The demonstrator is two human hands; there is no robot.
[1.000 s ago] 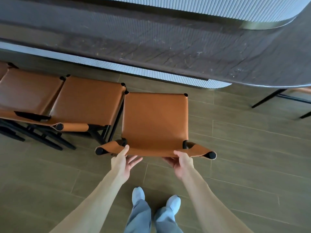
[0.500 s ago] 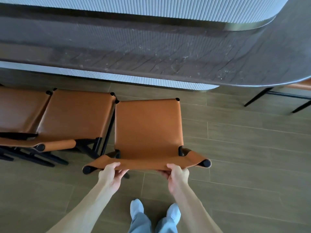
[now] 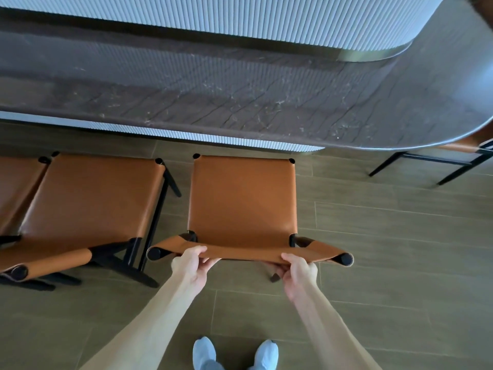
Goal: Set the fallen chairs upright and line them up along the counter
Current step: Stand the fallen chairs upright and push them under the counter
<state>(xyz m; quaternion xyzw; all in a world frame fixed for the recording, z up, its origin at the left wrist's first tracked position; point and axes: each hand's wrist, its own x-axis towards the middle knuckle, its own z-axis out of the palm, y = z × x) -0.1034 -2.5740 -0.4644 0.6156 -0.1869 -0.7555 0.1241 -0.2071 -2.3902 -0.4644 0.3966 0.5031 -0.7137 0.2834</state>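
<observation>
A tan leather chair (image 3: 241, 198) with a black frame stands upright in front of me, its seat facing the dark counter (image 3: 240, 102). My left hand (image 3: 190, 264) and my right hand (image 3: 297, 271) both grip the leather top of its backrest, a little apart. To its left a second tan chair (image 3: 90, 198) stands upright beside it, with a small gap between them. A third tan chair (image 3: 13, 188) shows partly at the left edge.
The counter's ribbed pale base (image 3: 213, 137) runs just beyond the chairs. Another chair (image 3: 453, 156) with black legs sits partly under the counter's curved right end. Wood-look floor tiles (image 3: 386, 249) lie open to the right. My feet (image 3: 234, 353) stand just behind the held chair.
Both hands closed onto the backrest top; the left was open a second ago. A gap has opened between the held chair and the chair to its left.
</observation>
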